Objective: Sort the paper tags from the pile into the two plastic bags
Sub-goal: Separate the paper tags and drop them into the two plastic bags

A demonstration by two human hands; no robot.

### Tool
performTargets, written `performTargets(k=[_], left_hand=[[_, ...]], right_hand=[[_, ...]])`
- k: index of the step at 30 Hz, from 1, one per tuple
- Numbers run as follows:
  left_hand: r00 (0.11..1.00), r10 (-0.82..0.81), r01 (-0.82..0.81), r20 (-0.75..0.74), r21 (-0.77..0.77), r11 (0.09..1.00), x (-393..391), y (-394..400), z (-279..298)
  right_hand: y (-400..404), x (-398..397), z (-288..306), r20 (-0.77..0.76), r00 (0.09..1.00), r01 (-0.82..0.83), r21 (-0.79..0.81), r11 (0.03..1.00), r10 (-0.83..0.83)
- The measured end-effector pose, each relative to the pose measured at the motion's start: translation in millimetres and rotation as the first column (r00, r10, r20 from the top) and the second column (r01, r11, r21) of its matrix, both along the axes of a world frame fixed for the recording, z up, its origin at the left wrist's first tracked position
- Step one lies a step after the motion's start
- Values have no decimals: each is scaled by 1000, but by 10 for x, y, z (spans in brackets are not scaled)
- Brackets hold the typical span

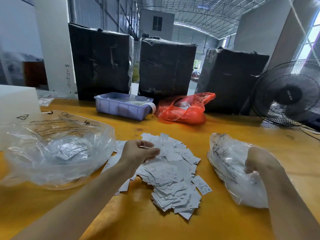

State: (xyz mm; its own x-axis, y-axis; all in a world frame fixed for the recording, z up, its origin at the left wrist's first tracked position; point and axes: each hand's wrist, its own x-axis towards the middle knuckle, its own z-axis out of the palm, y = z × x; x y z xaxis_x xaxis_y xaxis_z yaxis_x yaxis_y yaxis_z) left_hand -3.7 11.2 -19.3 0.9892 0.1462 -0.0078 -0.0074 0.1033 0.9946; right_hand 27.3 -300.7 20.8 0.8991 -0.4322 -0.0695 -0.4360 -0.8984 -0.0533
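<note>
Mid-sort, my left hand (140,151) pinches a tag (147,147) over the pile (171,177) between my hands, my right hand (258,161) grips the right bag (228,163); next I must read its size.
</note>
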Motion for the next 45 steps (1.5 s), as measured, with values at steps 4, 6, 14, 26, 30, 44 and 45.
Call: performTargets(k=[4, 6, 14, 26, 30, 44, 45], left_hand=[[1000, 10, -10, -18, -41, 999, 11, 7, 8], [1000, 4, -6, -22, -74, 997, 13, 10, 1], [997, -69, 67, 19, 87, 994, -22, -37, 12], [989, -148, 148, -10, 137, 979, 27, 29, -3], [999, -15, 17, -30, 85, 996, 83, 89, -41], [994, -89, 87, -63, -35, 996, 0, -3, -27], [993, -95, 94, -66, -23, 995, 1, -5, -29]], right_hand=[[188, -71, 229, 70, 995, -73, -66, 995, 77], [358, -125, 377, 253, 965, -36, -145, 989, 72], [1302, -364, 322, 484, 734, -661, 669, 339, 476], [1481, -159, -147, 542, 774, -630, 712, 310, 329], [1454, -97, -314, 338, 750, -661, 423, 620, 569], [1322, -37, -370, 277, 802, -592, 477, 650, 529], [1309, -39, -367, 286, 804, -591, 490, 641, 522]])
